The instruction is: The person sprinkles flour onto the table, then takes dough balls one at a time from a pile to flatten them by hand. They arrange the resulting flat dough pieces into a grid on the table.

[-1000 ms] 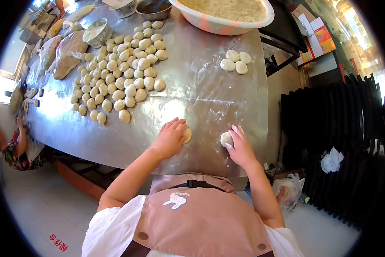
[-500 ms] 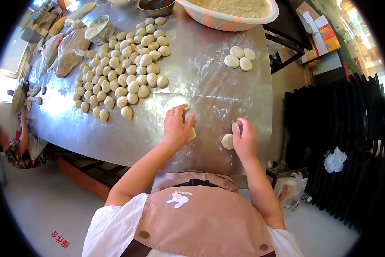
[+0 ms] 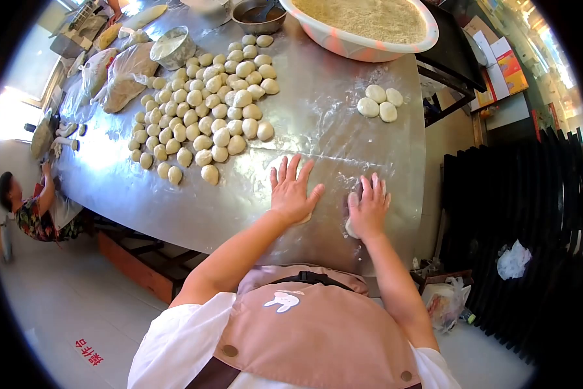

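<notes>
My left hand [image 3: 294,197] lies palm down on the metal table [image 3: 239,201], fingers spread. Under its heel a pale dough piece [image 3: 304,219] peeks out; most of it is covered. To the right, my right hand [image 3: 368,211] also rests flat, fingers stretched forward. It covers another dough piece [image 3: 350,228], whose left edge shows beside the thumb. Several flattened dough rounds [image 3: 378,102] sit in a cluster farther up the table. A large group of dough balls [image 3: 210,174] spreads over the left side, beyond my left hand.
At the back stands a wide white basin [image 3: 369,48] of crumbly meal, beside a metal bowl [image 3: 259,18]. A floury tub [image 3: 173,48] and plastic-wrapped bags [image 3: 126,74] lie back left. A person [image 3: 35,211] is at the far left edge. Stacked black trays [image 3: 512,194] stand right.
Both hands have gone from curled, raised fingers to flat palms over the dough pieces. The right hand now covers most of its piece. The whole view has shifted slightly.
</notes>
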`<state>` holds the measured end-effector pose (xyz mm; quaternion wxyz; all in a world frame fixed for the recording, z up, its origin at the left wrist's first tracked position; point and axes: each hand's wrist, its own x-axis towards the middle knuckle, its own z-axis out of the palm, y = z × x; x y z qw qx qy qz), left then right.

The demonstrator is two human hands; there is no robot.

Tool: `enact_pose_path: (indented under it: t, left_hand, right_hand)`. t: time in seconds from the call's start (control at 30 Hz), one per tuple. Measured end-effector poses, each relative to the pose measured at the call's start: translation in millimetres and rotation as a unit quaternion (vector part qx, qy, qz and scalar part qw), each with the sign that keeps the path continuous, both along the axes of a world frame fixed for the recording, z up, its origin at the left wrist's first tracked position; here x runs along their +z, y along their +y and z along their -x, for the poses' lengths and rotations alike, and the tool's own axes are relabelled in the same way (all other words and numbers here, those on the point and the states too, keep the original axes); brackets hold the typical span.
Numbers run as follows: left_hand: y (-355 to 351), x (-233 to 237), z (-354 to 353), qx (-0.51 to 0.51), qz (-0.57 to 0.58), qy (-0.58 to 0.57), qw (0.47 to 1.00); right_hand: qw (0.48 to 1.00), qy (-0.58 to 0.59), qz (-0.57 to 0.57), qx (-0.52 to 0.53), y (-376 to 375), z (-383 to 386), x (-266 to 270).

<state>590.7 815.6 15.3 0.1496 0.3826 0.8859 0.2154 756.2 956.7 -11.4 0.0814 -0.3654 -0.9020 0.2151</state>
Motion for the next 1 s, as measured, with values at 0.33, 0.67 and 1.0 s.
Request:
enact_pose_path:
  t: [0.33, 0.67, 1.0]
  left_hand:
    - [-65.2, 32.2, 4.4, -0.125, -0.007, -0.171, 0.977]
    - [-83.5, 21.6, -23.7, -0.015, -0.156, 0.013, 0.988]
    - [-27.5, 6.9, -27.9, 0.06, -0.047, -0.034, 0.997]
  right_hand:
    - [0.982, -0.001, 0.111, 0.151, -10.2, -53.1, 48.6]
    - [0.98, 0.098, -0.07, 0.156, -23.8, -65.3, 75.4]
    - [0.997, 0.021, 0.014, -0.074, -51.8, -28.8, 47.4]
